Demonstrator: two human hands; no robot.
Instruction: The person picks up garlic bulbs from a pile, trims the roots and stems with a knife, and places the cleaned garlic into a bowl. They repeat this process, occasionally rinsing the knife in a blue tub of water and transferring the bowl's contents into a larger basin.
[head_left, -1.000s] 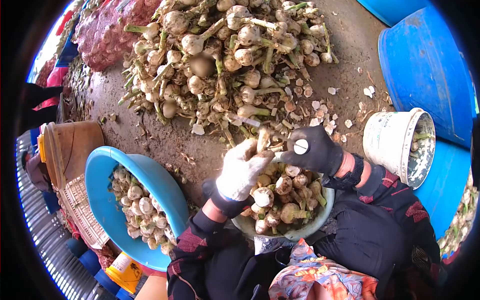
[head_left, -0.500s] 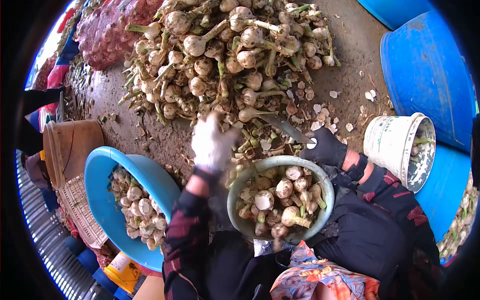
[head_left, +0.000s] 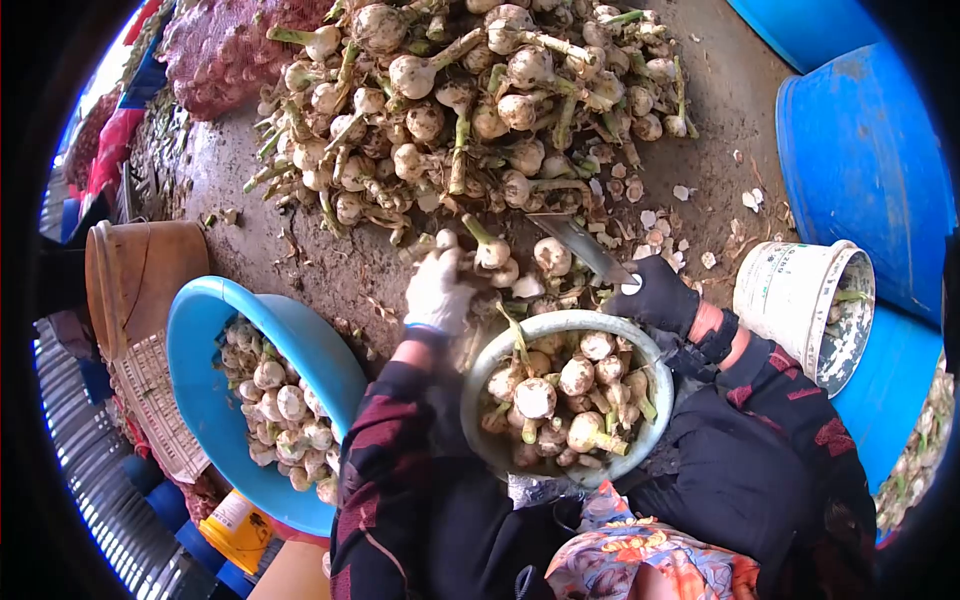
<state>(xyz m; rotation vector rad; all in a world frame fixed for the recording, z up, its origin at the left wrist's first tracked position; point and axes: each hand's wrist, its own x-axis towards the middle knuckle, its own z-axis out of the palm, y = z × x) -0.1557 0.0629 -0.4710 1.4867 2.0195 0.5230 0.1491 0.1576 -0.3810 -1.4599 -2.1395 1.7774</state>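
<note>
My right hand [head_left: 655,297], in a dark glove, is closed around the handle of a knife [head_left: 583,248], its broad blade pointing up and left. My left hand [head_left: 437,292], in a white glove, is beside a garlic bulb [head_left: 491,252] at the near edge of the garlic pile [head_left: 420,122]. Blur on its fingers hides whether they grip anything. Another loose bulb [head_left: 552,257] lies by the blade. Below the hands, a round grey-green basin [head_left: 470,400] holds garlic bulbs, some with stem stubs.
A blue tub [head_left: 222,293] of trimmed garlic stands at left, near a brown bucket [head_left: 150,280]. On the right are a white bucket [head_left: 775,295] and a large blue barrel [head_left: 860,150]. Cut scraps [head_left: 655,235] litter the ground. A red mesh sack [head_left: 225,60] lies at upper left.
My left hand has shifted slightly right and down, and loose bulbs now show between it and the knife. My right hand still holds the knife. The view has shifted slightly.
</note>
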